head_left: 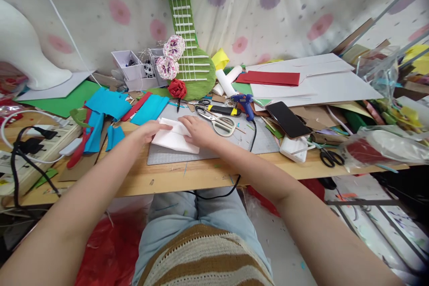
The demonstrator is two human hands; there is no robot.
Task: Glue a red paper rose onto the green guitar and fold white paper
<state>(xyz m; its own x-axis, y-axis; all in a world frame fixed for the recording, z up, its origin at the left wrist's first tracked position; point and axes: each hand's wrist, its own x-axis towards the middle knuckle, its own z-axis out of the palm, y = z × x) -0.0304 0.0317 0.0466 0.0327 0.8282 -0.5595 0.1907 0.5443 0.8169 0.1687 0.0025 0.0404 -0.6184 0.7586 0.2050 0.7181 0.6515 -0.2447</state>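
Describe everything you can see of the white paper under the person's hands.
The white paper is a plain, thin-looking piece that appears folded over, with a crease or layer edge running across it. It lies at a slight slant on the grey mat, near the mat's left end. The left hand touches its upper left part, a finger on top; the right hand has fingers on its right side, hiding part of it. Its exact paper type cannot be told.
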